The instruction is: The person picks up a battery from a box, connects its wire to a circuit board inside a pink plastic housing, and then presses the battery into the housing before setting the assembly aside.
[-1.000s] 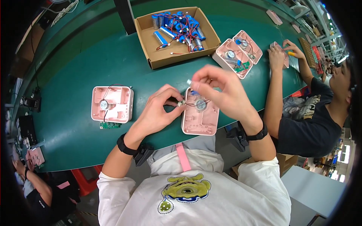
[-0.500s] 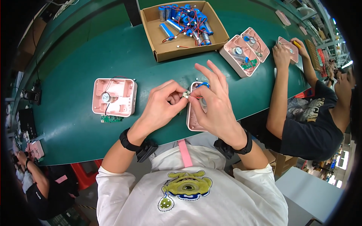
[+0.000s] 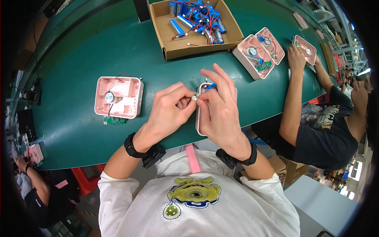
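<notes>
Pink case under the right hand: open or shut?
Open: no lid covers the pink case; its inside and a blue part show around the right hand.

The tabletop (image 3: 71, 138) is smooth and softly glossy, the box (image 3: 203, 51) matt cardboard; the middle casing (image 3: 202, 123) and left casing (image 3: 127, 94) look like smooth, satiny plastic, the batteries (image 3: 177, 27) wear glossy blue wrap, and the white shirt (image 3: 244, 205) is matt cloth

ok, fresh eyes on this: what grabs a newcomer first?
The cardboard box heaped with wired blue cylinders, top centre. Below it, the left hand and right hand meet, both pinching at a small pale part by a partly hidden pink case. At left, an open pink case sits on the green table.
</notes>
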The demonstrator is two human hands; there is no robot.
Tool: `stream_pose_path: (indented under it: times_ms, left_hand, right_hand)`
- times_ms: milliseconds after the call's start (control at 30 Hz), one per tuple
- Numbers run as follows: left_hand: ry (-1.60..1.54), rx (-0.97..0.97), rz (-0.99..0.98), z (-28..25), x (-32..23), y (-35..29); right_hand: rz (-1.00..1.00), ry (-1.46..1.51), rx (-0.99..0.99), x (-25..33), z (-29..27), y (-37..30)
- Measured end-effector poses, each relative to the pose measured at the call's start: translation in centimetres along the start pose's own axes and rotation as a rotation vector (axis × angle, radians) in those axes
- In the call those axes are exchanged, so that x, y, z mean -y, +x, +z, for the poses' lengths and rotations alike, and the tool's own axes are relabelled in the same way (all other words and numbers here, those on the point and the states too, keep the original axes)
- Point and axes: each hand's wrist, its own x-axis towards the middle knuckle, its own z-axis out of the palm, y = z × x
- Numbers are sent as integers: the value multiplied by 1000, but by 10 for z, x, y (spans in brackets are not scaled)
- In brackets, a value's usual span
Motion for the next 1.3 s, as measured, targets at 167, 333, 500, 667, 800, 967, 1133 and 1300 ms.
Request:
stream_pose_path:
  times_ms: [167,333,500,667,800,967,1133,1300]
  left_hand:
    - [43,-22,67,0,-1,-1]
    - [-1,39,-84,-3,-5,4]
    - [-438,112,-431,-8,-7,8]
    - [-485,154,-477,-3,-11,8]
    - [-373,217,-400,-3,-14,7]
    - [32,229,-86,-6,-32,3]
    - [371,52,273,-38,-64,-14]
    - [774,-442,-51,-150,-43,-39]
  right_hand:
    - [1,-24,-22,6,3,3]
    - [-42,-83,3,-4,-3,3]
    - [139,-252,94,25,-21,-31]
    - [258,-256,133,22,-11,-50]
    - [200,-359,141,-7,-16,-42]
    - [33,-429,154,-55,-32,-29]
    - [41,-420,80,-80,-41,-11]
    - [27,-445,6,-97,-46,5]
